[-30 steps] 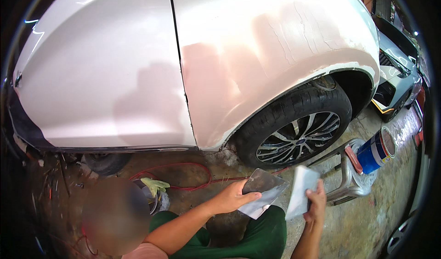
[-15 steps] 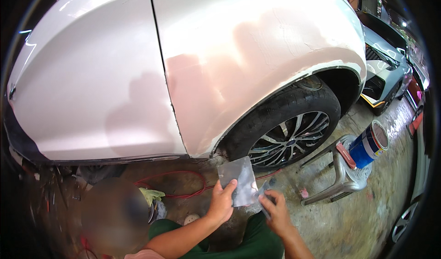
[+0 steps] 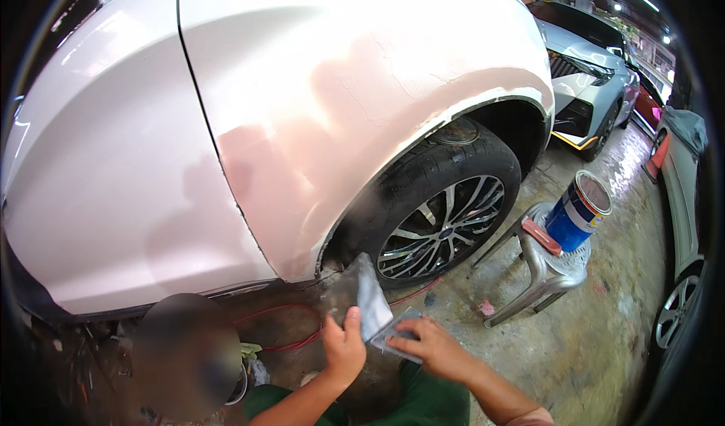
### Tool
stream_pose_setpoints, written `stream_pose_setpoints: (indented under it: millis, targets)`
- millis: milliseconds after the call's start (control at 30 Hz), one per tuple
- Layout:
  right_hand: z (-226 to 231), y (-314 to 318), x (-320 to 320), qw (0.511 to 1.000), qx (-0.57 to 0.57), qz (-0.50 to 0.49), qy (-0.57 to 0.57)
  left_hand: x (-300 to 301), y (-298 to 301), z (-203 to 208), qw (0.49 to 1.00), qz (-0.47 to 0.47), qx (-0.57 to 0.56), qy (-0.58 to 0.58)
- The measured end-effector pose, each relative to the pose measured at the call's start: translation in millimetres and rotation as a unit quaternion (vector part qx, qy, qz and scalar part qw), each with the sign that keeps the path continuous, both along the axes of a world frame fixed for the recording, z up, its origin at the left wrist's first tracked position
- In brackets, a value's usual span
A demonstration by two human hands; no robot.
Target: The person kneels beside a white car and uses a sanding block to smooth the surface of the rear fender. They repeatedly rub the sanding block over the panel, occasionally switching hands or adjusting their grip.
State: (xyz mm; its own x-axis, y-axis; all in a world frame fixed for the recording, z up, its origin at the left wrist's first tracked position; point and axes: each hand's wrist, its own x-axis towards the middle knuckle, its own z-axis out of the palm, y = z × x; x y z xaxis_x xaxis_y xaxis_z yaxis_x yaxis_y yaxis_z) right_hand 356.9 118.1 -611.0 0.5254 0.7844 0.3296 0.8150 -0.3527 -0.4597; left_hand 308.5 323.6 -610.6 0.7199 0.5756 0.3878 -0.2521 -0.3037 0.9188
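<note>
My left hand (image 3: 343, 348) grips a grey sheet of sandpaper (image 3: 361, 296) by its lower edge and holds it upright in front of me. My right hand (image 3: 434, 347) touches the folded lower part of the same sheet (image 3: 393, 329), fingers closed over it. Both hands are low in the picture, just below the white car's fender (image 3: 355, 116), which has a broad pinkish patch of filler. The front wheel (image 3: 438, 222) stands right behind the sheet.
A grey plastic stool (image 3: 540, 271) stands to the right with a blue paint can (image 3: 578, 211) on it. A red hose (image 3: 287, 328) lies on the wet concrete floor. Other cars (image 3: 593, 86) are parked at the far right. A blurred shape sits at lower left.
The view has swung closer to the fender. My hands came together: earlier each held a separate part of the sheet apart, now both are on one folded sheet.
</note>
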Motion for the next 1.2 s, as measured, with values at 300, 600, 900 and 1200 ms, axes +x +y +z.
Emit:
stream_pose_setpoints:
  millis: [300, 600, 900, 1200]
  targets:
    - [246.8, -23.2, 137.9, 0.938, 0.161, -0.131, -0.277, -9.8, 13.9, 17.0, 0.997, -0.060, -0.044, 0.006]
    - [375.9, 7.7, 251.7, 0.887, 0.046, -0.145, -0.435, -8.6, 15.4, 4.6, 0.990, -0.111, -0.063, 0.053]
    - [389.0, 22.5, 265.8, 0.903, -0.023, -0.127, -0.410, -2.2, 22.6, -7.0, 0.994, -0.083, -0.057, 0.033]
    - [329.5, -11.0, 250.9, 0.862, 0.004, -0.114, -0.493, -0.8, 22.4, -5.5, 0.993, -0.086, -0.075, 0.040]
